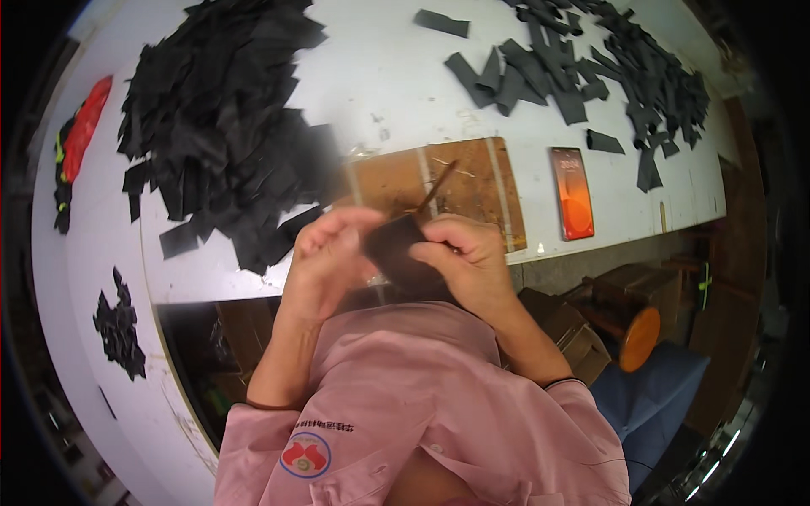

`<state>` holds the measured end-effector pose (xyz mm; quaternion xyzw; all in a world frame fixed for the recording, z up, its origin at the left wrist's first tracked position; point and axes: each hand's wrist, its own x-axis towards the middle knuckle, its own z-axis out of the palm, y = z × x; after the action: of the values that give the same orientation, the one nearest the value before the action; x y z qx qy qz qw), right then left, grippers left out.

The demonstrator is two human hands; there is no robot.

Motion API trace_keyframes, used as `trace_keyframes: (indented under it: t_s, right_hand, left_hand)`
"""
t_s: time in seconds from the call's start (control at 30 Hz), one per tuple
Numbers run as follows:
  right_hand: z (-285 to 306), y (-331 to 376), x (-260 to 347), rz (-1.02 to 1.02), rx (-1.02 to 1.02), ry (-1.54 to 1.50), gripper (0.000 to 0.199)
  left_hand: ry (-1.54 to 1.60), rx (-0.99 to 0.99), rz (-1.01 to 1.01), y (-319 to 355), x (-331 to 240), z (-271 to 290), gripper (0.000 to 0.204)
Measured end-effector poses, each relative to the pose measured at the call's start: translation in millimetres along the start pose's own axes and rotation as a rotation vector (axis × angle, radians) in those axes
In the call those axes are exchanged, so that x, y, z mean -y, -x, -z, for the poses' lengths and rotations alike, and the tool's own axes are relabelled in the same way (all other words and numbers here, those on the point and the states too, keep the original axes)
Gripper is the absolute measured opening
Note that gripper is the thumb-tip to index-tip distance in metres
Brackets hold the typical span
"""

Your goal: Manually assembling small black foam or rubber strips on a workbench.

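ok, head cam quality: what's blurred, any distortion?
Head view: left hand smeared, probably by motion; black piece soft too; right hand clearer; phone fairly sharp. Head view: table edges bow, picture corners go black.

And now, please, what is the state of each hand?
Left hand: blurred, beside the black piece; grip cannot be told.
Right hand: closed, holding the black piece.
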<state>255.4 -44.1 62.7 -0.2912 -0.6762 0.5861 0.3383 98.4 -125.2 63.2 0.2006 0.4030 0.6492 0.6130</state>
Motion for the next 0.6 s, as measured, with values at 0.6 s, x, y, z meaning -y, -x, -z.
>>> trace_keyframes:
  t_s: [0.6]
  right_hand:
    - [-6.4, -5.5, 17.3, 0.433, -0.201, 0.741, 0.023]
  left_hand:
    - [-0.713, -0.118, -0.091, 4.3, -17.6, -6.5, 0.006]
